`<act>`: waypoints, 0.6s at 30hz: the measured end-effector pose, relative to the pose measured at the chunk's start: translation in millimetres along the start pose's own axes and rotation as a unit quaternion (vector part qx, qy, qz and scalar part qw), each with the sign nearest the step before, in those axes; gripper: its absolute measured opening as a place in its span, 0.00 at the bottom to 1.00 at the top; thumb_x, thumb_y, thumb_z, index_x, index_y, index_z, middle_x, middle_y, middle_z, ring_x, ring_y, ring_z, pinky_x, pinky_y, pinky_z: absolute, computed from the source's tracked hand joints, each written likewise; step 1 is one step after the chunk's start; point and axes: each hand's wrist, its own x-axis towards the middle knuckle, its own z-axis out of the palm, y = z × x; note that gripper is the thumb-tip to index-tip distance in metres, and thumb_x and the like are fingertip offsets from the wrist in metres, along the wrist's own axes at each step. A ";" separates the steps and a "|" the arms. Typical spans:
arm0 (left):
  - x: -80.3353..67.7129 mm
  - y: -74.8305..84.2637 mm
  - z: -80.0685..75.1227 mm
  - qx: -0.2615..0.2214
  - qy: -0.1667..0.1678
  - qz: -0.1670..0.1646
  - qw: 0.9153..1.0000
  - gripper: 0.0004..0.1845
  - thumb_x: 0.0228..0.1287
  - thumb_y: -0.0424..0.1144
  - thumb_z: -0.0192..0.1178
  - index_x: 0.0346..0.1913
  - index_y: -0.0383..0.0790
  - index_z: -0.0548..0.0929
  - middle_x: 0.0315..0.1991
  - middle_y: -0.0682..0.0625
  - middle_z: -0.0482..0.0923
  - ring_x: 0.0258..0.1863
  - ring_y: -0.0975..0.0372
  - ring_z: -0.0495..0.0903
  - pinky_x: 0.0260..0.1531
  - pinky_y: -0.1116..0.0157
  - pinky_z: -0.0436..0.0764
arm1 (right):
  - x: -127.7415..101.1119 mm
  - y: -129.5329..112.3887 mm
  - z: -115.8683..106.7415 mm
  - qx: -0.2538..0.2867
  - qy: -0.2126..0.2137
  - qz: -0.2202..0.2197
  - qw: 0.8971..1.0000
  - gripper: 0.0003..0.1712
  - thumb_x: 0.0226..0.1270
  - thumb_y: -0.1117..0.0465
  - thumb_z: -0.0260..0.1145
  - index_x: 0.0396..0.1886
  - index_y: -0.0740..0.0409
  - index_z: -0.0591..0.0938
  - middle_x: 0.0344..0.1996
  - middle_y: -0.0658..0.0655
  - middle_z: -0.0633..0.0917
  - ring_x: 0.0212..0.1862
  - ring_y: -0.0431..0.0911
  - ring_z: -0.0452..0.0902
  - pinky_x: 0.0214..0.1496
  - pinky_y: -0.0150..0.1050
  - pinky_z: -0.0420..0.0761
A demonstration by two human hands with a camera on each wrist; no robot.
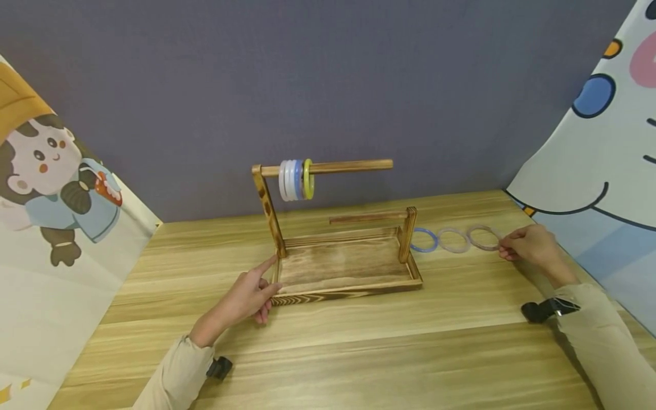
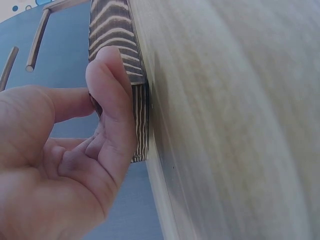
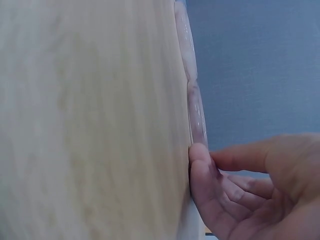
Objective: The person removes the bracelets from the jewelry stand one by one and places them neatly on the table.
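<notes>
Grip of the right hand is narrow, and I have it pinching a translucent brownish ring-shaped bangle on the yellowish wood-grain desk. Lined up beside it lie a translucent pink bangle and a translucent blue bangle. My left hand holds the near-left corner of the brown wooden stand, whose upper bar carries white, blue and yellow bangles.

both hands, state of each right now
Left hand: closed, gripping a corner of the wooden rack.
Right hand: closed, pinching the rightmost bangle.

Grey wall (bluish) behind streaky table
</notes>
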 end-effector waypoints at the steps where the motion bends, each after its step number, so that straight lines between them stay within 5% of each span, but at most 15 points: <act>1: 0.2 0.2 0.2 0.000 -0.001 0.000 1.000 0.39 0.75 0.35 0.55 0.81 0.41 0.46 0.18 0.40 0.78 0.10 0.54 0.79 0.11 0.55 0.84 | 0.1 0.4 -0.1 -0.003 0.003 0.000 1.000 0.19 0.71 0.68 0.60 0.45 0.89 0.78 0.22 0.61 0.87 0.22 0.38 0.85 0.27 0.32 0.88; 14: 1.4 -0.2 1.8 -0.005 -0.004 0.000 1.000 0.39 0.75 0.35 0.55 0.81 0.41 0.46 0.19 0.40 0.78 0.10 0.53 0.79 0.11 0.55 0.85 | -0.6 0.1 -0.8 -0.004 0.007 0.003 1.000 0.18 0.70 0.69 0.60 0.45 0.88 0.78 0.21 0.60 0.87 0.21 0.38 0.85 0.26 0.31 0.87; 18: 1.3 -1.3 1.8 -0.005 -0.004 -0.002 1.000 0.39 0.75 0.35 0.55 0.81 0.41 0.46 0.19 0.40 0.78 0.10 0.53 0.79 0.11 0.55 0.85 | -3.7 -5.5 -4.0 -0.055 0.021 -0.006 0.998 0.19 0.70 0.66 0.62 0.42 0.85 0.81 0.21 0.58 0.88 0.22 0.39 0.85 0.29 0.38 0.88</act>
